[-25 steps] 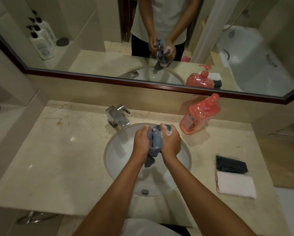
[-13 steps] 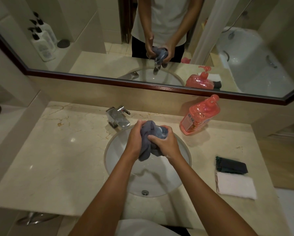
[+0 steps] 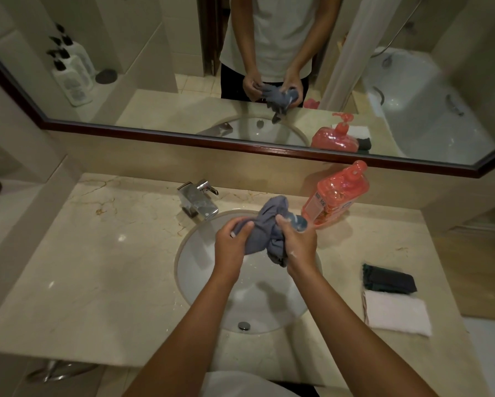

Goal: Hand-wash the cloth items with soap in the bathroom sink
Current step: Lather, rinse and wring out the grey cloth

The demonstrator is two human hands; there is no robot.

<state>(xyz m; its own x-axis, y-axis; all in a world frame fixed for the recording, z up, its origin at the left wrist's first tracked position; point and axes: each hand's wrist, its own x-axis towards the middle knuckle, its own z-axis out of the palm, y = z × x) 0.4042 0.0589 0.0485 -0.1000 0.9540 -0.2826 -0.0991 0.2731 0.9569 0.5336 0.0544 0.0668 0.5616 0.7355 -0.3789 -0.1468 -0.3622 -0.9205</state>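
Marble bench runs below a mirror, its sink near the back edge. Over the basin, the left hand and right hand both clench a bunched grey cloth. A pink soap bottle stands at the back edge; dark cloth and white cloth lie near the right edge.

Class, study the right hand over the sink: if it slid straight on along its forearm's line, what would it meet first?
Probably the pink soap bottle, just beyond the right hand gripping the grey cloth; depth is unclear.
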